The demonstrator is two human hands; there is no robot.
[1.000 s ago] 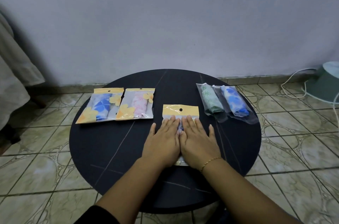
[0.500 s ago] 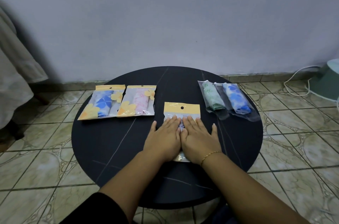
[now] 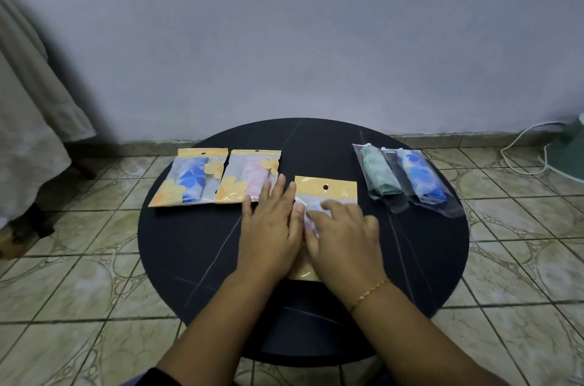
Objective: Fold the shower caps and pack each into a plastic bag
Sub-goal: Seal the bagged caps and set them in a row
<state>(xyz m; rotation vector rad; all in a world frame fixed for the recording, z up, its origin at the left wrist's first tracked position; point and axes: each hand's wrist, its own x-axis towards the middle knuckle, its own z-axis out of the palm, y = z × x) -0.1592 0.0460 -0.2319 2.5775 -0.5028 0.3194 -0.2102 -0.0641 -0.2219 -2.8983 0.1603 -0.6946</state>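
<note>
Place: a room in a home, by the look of it.
Floor: glossy patterned ceramic tiles point(image 3: 79, 284) with a matching skirting strip.
Wall: plain painted wall point(image 3: 284, 38) at 12 o'clock.
Furniture: low round black table point(image 3: 189, 259) at centre.
Cloth: pale draped fabric point(image 3: 28, 120) at 9 o'clock.
Wiring: white cable point(image 3: 521, 145) at 2 o'clock.

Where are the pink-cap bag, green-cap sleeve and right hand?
Yellow-topped plastic bag with pink cap point(image 3: 252, 178), head view, clear front.
Clear plastic sleeve with green cap point(image 3: 377, 175), head view, middle.
Right hand point(image 3: 346, 238), head view, back.
</note>
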